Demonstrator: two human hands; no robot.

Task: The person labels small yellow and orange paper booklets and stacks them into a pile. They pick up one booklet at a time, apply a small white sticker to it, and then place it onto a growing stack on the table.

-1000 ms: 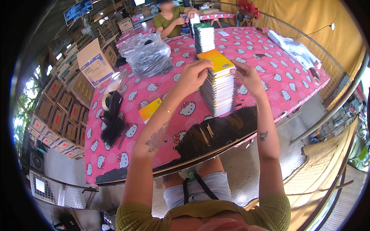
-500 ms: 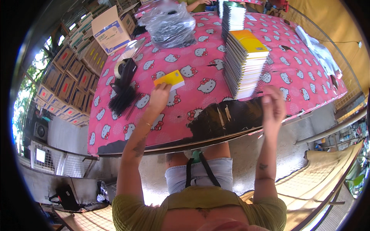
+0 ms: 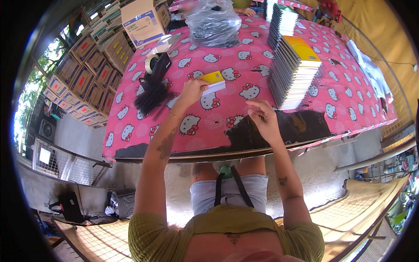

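Observation:
My left hand [image 3: 194, 92] grips the near-left corner of a small notebook [image 3: 213, 78] with a yellow cover and a thick white page edge, on the pink patterned tablecloth. No binding shows on its visible sides. My right hand [image 3: 263, 117] hovers over the near part of the table, between that notebook and a tall stack of spiral notebooks [image 3: 293, 78]. Its fingers are bent, with the thumb apart, and nothing shows between them. Left of my left hand lies a bundle of thin black binding coils [image 3: 152, 99], against a black tape dispenser [image 3: 158, 69].
Another stack of spiral notebooks [image 3: 283, 24] stands behind the tall one. Clear plastic wrapping [image 3: 214, 26] and an open carton [image 3: 142, 24] sit at the back. A torn black patch [image 3: 305, 126] marks the table's front edge. Another person's hand [image 3: 248, 12] shows at the far side.
My right hand has come leftward from beyond the notebook stack toward the middle. My left hand stays on the yellow notebook. The whole view has shifted somewhat.

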